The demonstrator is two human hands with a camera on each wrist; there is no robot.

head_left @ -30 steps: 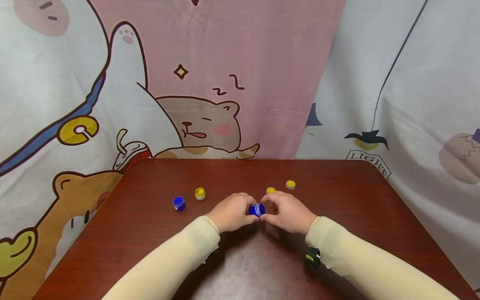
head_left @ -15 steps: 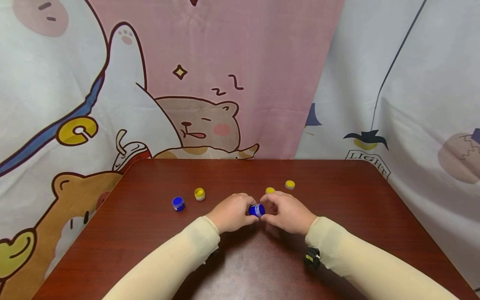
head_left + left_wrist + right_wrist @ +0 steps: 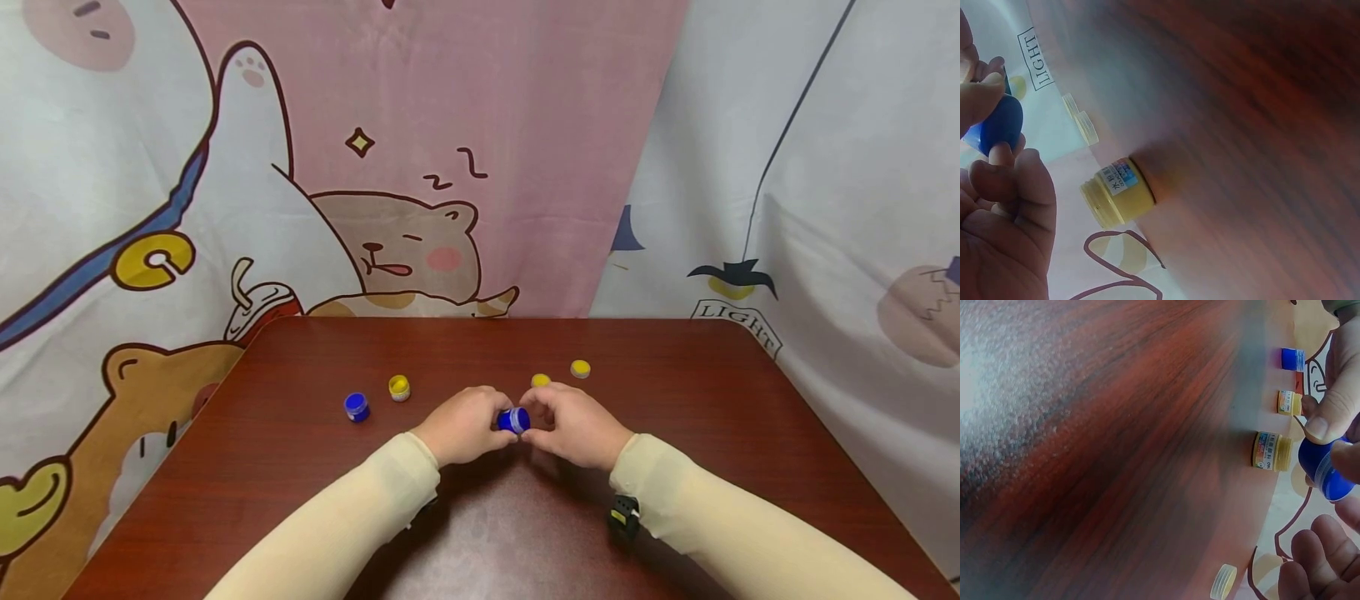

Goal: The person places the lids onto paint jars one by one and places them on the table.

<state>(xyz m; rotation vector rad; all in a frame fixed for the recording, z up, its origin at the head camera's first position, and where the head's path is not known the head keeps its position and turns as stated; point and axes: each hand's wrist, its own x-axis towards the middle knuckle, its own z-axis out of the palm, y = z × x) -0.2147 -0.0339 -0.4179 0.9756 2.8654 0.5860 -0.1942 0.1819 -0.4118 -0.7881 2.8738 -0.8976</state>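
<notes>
Both hands meet at a small blue paint jar [image 3: 512,420], tilted on its side above the table. My left hand [image 3: 463,425] grips the jar's body from the left. From the right, my right hand [image 3: 579,427] pinches the lid end between thumb and fingers. In the right wrist view the blue jar [image 3: 1317,456] shows a clear rim near its lid end. A yellow paint jar [image 3: 1121,192] stands upright near the left hand in the left wrist view; the hand hides it in the head view.
Another blue jar [image 3: 357,407] and an uncapped yellow jar [image 3: 400,388] stand on the left of the brown table [image 3: 300,500]. Two yellow lids lie beyond the right hand: one nearer lid [image 3: 541,381], partly covered, and one farther lid [image 3: 581,368]. A printed curtain [image 3: 555,167] hangs behind.
</notes>
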